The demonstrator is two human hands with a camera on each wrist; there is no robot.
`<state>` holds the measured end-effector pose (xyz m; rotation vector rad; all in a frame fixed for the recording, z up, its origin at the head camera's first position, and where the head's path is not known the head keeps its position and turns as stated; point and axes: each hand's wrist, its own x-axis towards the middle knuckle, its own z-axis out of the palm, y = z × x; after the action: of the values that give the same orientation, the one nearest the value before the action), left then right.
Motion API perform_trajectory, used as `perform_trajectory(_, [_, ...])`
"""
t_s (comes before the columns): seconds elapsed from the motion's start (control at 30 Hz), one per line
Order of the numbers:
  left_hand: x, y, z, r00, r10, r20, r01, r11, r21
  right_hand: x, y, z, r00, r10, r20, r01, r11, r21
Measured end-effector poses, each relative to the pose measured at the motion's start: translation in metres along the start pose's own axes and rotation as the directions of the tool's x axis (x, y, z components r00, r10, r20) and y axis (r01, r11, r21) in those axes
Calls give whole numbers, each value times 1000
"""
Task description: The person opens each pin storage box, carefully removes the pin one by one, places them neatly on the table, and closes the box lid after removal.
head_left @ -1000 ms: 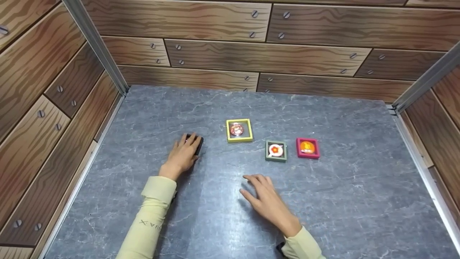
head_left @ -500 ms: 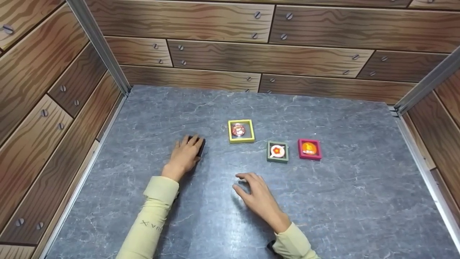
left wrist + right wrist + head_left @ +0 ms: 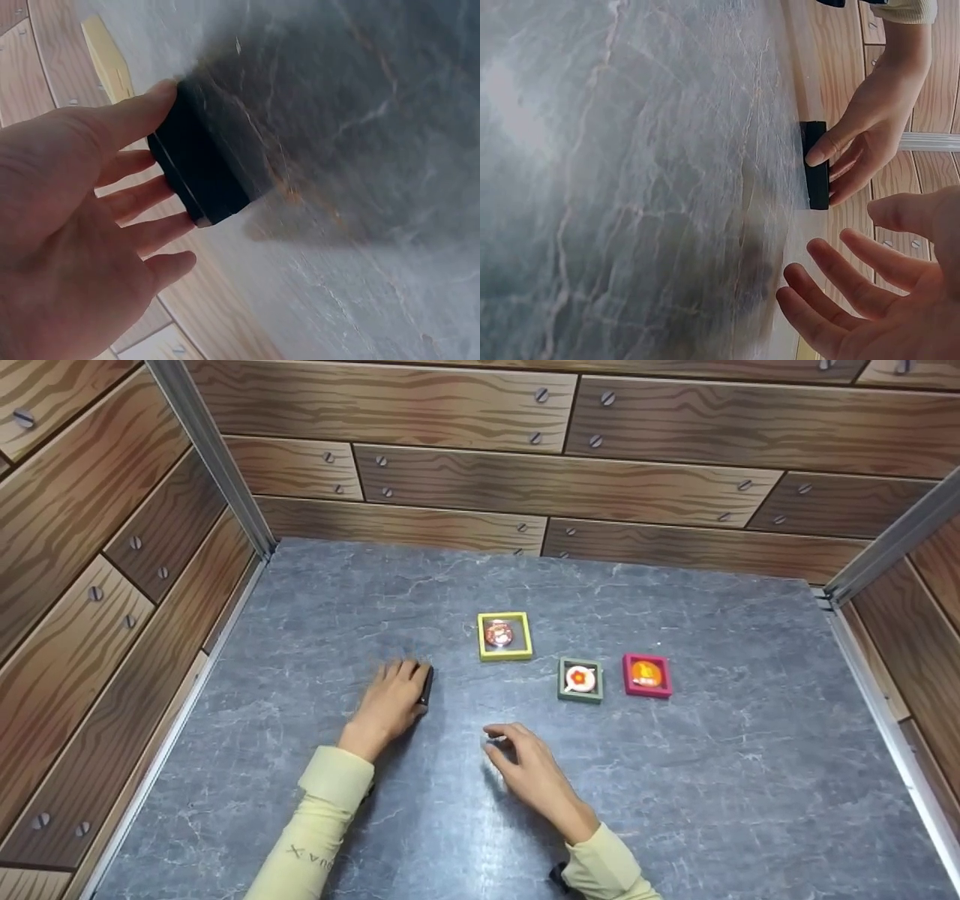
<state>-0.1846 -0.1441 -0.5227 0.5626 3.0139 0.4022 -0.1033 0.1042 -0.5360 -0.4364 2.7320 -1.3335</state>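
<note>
At the left of the head view my left hand [image 3: 390,701] grips a flat black box [image 3: 199,161] from above. In the left wrist view the thumb is on one edge and the fingertips on the opposite one. The box's upper face is mostly hidden under the fingers in the head view. My right hand [image 3: 531,769] hovers near the middle with thumb and fingers apart, holding nothing. Beyond it lie three small framed boxes: a yellow one [image 3: 528,639] with a red disc, a green one [image 3: 580,697] with a flower disc, and a pink one [image 3: 647,692] with an orange disc.
The grey marbled tabletop [image 3: 750,780] is bounded by a wood-print back wall [image 3: 480,480] and side walls. Metal posts stand in both far corners, the left post [image 3: 217,457] beyond my left hand.
My left hand has drawn the black box slightly toward me. My right hand has shifted a little left, its thumb and fingers closer together. The three framed boxes stay in place.
</note>
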Motion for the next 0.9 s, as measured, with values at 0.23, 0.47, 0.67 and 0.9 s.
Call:
perform_trajectory(0.23, [-16, 14, 7, 995, 89, -37, -88, 996, 16, -1, 4, 1, 1000, -2, 26, 1, 999, 39])
perform_trajectory(0.47, [-27, 32, 15, 982, 185, -43, -182, 982, 48, -2, 5, 2, 997, -22, 74, 21, 1000, 15])
perform_trajectory(0.67, [-33, 47, 15, 972, 231, -40, -233, 972, -34, -6, 8, 1, 996, 3, 84, -6, 999, 42])
perform_trajectory(0.9, [-39, 61, 9, 961, 276, -5, -270, 938, -217, -5, 14, -8, 989, 73, 125, -91, 985, 147])
